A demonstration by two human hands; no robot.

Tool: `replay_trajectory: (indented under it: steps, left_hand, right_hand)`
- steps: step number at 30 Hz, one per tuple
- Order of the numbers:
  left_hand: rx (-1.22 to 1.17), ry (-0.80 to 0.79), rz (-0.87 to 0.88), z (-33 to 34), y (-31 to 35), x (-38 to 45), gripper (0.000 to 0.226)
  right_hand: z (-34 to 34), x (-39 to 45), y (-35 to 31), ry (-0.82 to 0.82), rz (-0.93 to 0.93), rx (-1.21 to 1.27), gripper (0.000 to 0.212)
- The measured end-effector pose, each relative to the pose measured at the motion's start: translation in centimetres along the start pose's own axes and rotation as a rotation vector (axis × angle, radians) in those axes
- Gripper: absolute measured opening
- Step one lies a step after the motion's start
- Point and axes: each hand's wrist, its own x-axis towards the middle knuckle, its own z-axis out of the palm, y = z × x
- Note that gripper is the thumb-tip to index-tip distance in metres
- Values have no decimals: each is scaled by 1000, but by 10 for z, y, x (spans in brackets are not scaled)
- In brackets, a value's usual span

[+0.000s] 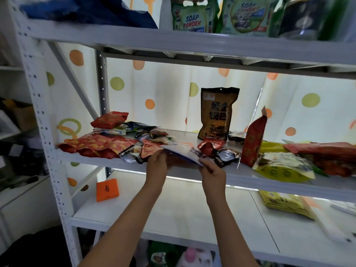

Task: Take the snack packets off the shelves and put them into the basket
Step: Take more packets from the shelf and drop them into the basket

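Both hands reach up to the front edge of the middle shelf [269, 182], where snack packets lie scattered. The left hand [157, 165] and the right hand [212, 173] hold one flat white-and-blue packet [182, 152] between them, the left gripping its near-left edge, the right pinching its near-right corner, fingers curled round it. At nine o'clock from it lies a long red packet [96, 146]; at three o'clock a red pouch [253, 141] stands tilted beside a yellow-green packet [285, 167]. At one o'clock, further back, a brown pouch [217, 114] stands upright. Soap powder bags [189, 19] sit on the shelf above, and an orange card [107, 189] stands on the shelf below.
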Motion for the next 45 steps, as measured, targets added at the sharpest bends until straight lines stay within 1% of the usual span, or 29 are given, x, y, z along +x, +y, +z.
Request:
replay_trajectory:
  steps: [1, 2, 3, 4, 5, 6, 8, 9, 11, 14, 15, 17, 20, 21, 23, 25, 26, 28, 30, 33, 34, 35, 37, 38, 40, 42, 43, 44, 45]
  left_hand:
    - [-210, -25, -197, -2, 0, -7, 27]
    - [-357, -69, -350, -5, 1, -14, 34]
    - [-444, -113, -444, -10, -1, -21, 45]
    - [-491, -135, -482, -15, -6, -27, 55]
    - [-497, -137, -487, -21, -12, -33, 60]
    - [-471, -135, -474, -26, -17, -40, 57]
    - [-364, -143, -425, -36, -28, -52, 37]
    - [-313, -148, -405, -40, -34, -57, 31]
    - [-272, -169, -384, -51, -50, -71, 29]
    - [-292, -194, -381, -66, -69, -98, 26]
    - [-289, -198, -388, -70, -76, -108, 26]
    - [-264, -192, -408, -76, -91, -127, 24]
    - [-219, -199, -445, -84, -110, -155, 25]
    - [-182, -199, -444, -88, -114, -162, 24]
    - [-11, -205, -386, -99, -119, -170, 17]
    - [181, -250, -312, -108, -119, -171, 28]
    - [239, -267, -285, -112, -118, -171, 33]
    - [325, -267, -230, -116, -116, -170, 30]
    - [407, -231, -183, -114, -116, -170, 25]
    - [568, -117, -55, -104, -116, -173, 56]
    - [616, -109, 18, -100, -115, -173, 59]
    - [662, -134, 84, -98, -115, -173, 60]
    - [744, -235, 126, -98, -118, -171, 58]
    - [748, -282, 92, -100, -119, -169, 58]
    - [652, -355, -4, -104, -119, -169, 65]
    - [535, -382, -80, -105, -118, -171, 77]
    - [499, -388, -110, -105, -118, -172, 79]
    - [483, -401, -132, -103, -116, -174, 73]
    - [469, -412, -142, -101, -113, -177, 61]
  right_hand:
    - [-4, -10, 1, 7, 44, 34, 28]
    - [-8, -20, 3, 12, 88, 65, 29]
    - [-13, -31, 5, 17, 133, 92, 29]
    - [-17, -43, 7, 16, 176, 118, 30]
    - [-20, -55, 8, 13, 214, 145, 31]
    - [-23, -66, 9, 13, 245, 170, 32]
    - [-27, -85, 12, 40, 300, 229, 30]
    - [-28, -93, 13, 55, 321, 266, 28]
    - [-30, -108, 17, 82, 360, 304, 24]
    - [-33, -128, 30, 115, 455, 329, 15]
    - [-33, -136, 33, 125, 492, 355, 16]
    - [-34, -149, 42, 87, 546, 419, 24]
    - [-37, -168, 48, -40, 577, 512, 29]
    - [-39, -172, 49, -53, 590, 506, 32]
    - [-40, -180, 52, -52, 597, 451, 35]
    - [-40, -187, 54, -48, 610, 415, 35]
    - [-39, -191, 54, -46, 617, 416, 35]
    - [-37, -197, 52, -44, 625, 447, 34]
    - [-33, -200, 50, -36, 625, 457, 34]
    - [-27, -200, 47, -37, 617, 440, 33]
    - [-25, -200, 46, -45, 613, 440, 32]
    - [-24, -200, 44, -53, 614, 442, 30]
    - [-24, -200, 44, -77, 620, 453, 28]
    - [-26, -199, 45, -98, 629, 462, 28]
    - [-28, -198, 45, -142, 659, 491, 28]
    - [-28, -197, 44, -195, 683, 526, 33]
    - [-27, -197, 43, -232, 695, 556, 37]
    - [-27, -196, 43, -258, 712, 592, 42]
    - [-26, -197, 42, -269, 733, 634, 47]
